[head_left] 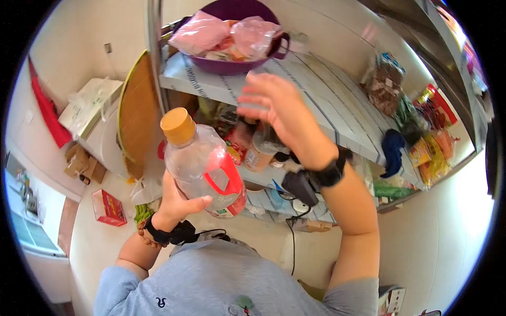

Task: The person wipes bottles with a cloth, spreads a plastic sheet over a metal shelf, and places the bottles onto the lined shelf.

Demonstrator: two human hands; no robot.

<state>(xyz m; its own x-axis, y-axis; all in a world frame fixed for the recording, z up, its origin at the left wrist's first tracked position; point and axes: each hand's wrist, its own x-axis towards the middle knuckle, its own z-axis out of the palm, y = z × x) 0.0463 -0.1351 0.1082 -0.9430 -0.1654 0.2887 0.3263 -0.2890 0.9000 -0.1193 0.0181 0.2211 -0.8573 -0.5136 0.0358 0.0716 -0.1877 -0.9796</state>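
Note:
My left hand (pixel 179 201) is wrapped around a large clear plastic bottle (pixel 192 158). The bottle has an orange screw cap (pixel 178 126), a red carry handle (pixel 224 181) and a label near its base. It tilts slightly, cap toward the upper left, and looks mostly see-through. To the right, my right hand (pixel 279 110) is raised in front of the upper shelf, fingers stretched out and a little blurred, with nothing in it. Just beyond that hand, a purple basin (pixel 229 66) holds pink plastic bags (pixel 203 34).
The shelf rack (pixel 316 84) spans the front, with jars (pixel 258 155) and packets on a lower level. Bagged food (pixel 385 87) stands at the right. A round wooden board (pixel 138 116) leans at the left. A red box (pixel 109 207) and green vegetables (pixel 143 213) are on the floor.

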